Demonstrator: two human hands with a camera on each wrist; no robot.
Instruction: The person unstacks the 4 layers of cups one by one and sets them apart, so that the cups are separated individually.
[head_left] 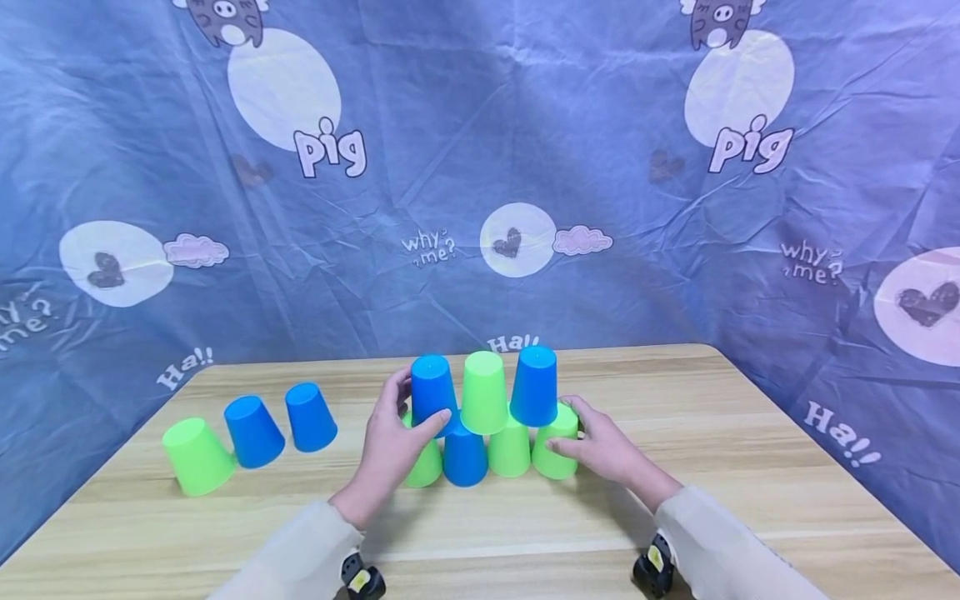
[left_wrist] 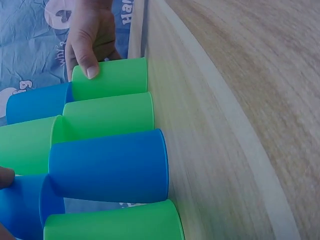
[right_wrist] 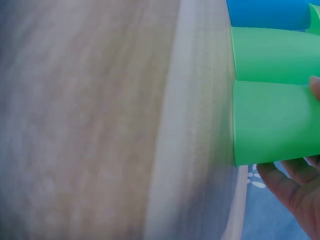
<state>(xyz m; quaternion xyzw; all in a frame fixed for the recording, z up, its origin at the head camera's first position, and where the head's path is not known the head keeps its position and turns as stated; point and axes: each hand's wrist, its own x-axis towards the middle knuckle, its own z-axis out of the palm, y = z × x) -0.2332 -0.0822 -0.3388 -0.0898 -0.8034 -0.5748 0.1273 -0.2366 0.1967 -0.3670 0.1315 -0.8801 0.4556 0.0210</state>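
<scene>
Upside-down plastic cups stand in two tiers. The lower row holds a blue cup [head_left: 465,460] and several green ones; on top sit a left blue cup [head_left: 432,392], a green cup [head_left: 484,392] and a right blue cup [head_left: 536,387]. My left hand [head_left: 386,446] grips the upper left blue cup, thumb in front and fingers around its far side. At the other end, my right hand [head_left: 606,450] grips the lower right green cup [right_wrist: 275,122] between thumb and fingers. The lower left green cup [left_wrist: 115,225] is partly hidden behind my left hand in the head view.
To the left on the wooden table [head_left: 480,550] stand a separate green cup [head_left: 198,458] and two blue cups, one nearer [head_left: 255,433] and one farther right [head_left: 311,418], all upside down. A blue printed cloth [head_left: 420,183] hangs behind the table's back edge.
</scene>
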